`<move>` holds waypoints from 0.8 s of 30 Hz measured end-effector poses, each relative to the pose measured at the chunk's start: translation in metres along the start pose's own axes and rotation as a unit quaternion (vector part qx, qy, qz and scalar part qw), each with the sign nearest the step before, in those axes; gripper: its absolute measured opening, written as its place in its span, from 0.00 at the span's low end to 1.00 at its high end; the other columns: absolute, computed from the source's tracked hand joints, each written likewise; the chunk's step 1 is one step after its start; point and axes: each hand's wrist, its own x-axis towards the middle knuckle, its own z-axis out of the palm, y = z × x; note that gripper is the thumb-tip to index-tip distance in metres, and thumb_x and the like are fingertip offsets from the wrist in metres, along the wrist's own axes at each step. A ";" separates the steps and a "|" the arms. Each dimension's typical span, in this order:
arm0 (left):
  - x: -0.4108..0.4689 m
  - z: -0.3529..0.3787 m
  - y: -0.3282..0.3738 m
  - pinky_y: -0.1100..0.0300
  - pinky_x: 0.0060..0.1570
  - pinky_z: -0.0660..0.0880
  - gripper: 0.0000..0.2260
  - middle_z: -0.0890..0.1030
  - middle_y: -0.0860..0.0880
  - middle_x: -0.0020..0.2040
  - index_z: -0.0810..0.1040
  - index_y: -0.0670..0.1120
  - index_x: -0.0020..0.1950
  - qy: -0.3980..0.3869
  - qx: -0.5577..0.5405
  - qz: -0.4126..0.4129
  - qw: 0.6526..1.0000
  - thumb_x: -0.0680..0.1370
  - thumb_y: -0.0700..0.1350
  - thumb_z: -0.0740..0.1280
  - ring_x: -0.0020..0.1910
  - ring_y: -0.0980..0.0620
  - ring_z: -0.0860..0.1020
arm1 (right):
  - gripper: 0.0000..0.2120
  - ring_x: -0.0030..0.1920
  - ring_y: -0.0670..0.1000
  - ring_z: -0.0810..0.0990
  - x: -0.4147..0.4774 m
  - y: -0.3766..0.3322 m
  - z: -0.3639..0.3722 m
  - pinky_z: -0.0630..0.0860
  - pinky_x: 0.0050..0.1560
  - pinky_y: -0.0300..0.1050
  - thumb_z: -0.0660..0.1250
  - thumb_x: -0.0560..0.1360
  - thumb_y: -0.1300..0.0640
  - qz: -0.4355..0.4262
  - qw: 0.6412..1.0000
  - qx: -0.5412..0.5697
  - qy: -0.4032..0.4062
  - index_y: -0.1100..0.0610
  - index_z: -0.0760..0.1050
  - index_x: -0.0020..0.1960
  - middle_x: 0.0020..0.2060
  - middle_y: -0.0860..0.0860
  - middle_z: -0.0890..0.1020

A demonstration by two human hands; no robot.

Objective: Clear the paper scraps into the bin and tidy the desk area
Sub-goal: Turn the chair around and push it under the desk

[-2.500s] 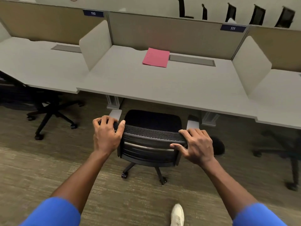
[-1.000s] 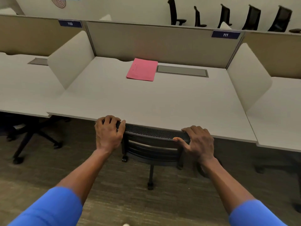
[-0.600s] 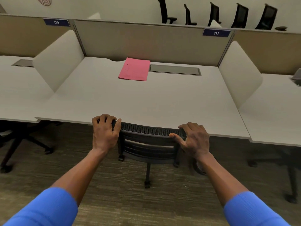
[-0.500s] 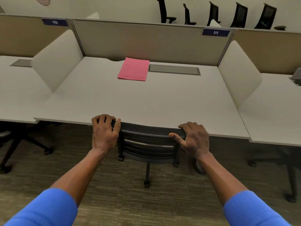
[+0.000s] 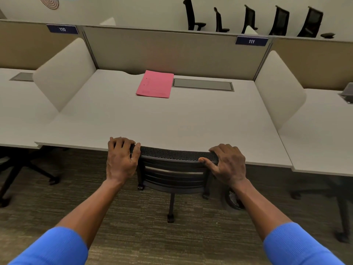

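Observation:
A black mesh-backed office chair (image 5: 172,169) stands pushed in under the white desk (image 5: 162,123), its seat hidden below the desktop. My left hand (image 5: 121,159) grips the left end of the chair's top rail. My right hand (image 5: 228,164) grips the right end, thumb along the rail. A pink folder (image 5: 155,84) lies flat at the back of the desk, beside a grey cable hatch (image 5: 203,85). A dark round bin (image 5: 234,200) sits on the carpet under the desk's right side, mostly hidden behind my right forearm. No paper scraps are visible on the desk.
White divider wings (image 5: 65,71) (image 5: 279,96) bound the desk on both sides, with a beige partition behind. Neighbouring desks extend left and right. Another chair base (image 5: 28,169) stands on the left carpet. Several black chairs (image 5: 250,19) line the far wall.
The chair has rolled forward from open floor to under the desk, both hands staying on its backrest. Over the last half second it has barely moved.

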 end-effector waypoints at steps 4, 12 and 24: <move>0.000 0.005 0.002 0.37 0.78 0.63 0.21 0.80 0.48 0.53 0.80 0.48 0.55 0.006 0.004 0.002 1.000 0.85 0.62 0.55 0.61 0.42 0.73 | 0.35 0.42 0.53 0.80 0.002 0.006 0.002 0.71 0.42 0.47 0.52 0.78 0.22 -0.005 1.000 0.001 -0.001 0.50 0.82 0.49 0.42 0.49 0.83; 0.001 0.006 -0.001 0.39 0.78 0.63 0.28 0.79 0.50 0.54 0.79 0.50 0.55 0.000 0.007 -0.005 1.000 0.84 0.67 0.47 0.62 0.42 0.73 | 0.35 0.42 0.53 0.80 0.002 0.006 0.002 0.71 0.42 0.47 0.53 0.78 0.22 -0.006 1.000 -0.006 -0.014 0.51 0.82 0.48 0.41 0.50 0.83; 0.001 -0.012 0.014 0.37 0.77 0.65 0.25 0.80 0.48 0.57 0.80 0.48 0.60 -0.052 0.044 -0.024 0.997 0.84 0.64 0.51 0.64 0.43 0.71 | 0.36 0.45 0.52 0.79 0.002 0.003 -0.010 0.73 0.45 0.48 0.49 0.79 0.22 0.001 0.998 -0.007 -0.055 0.50 0.82 0.51 0.44 0.49 0.83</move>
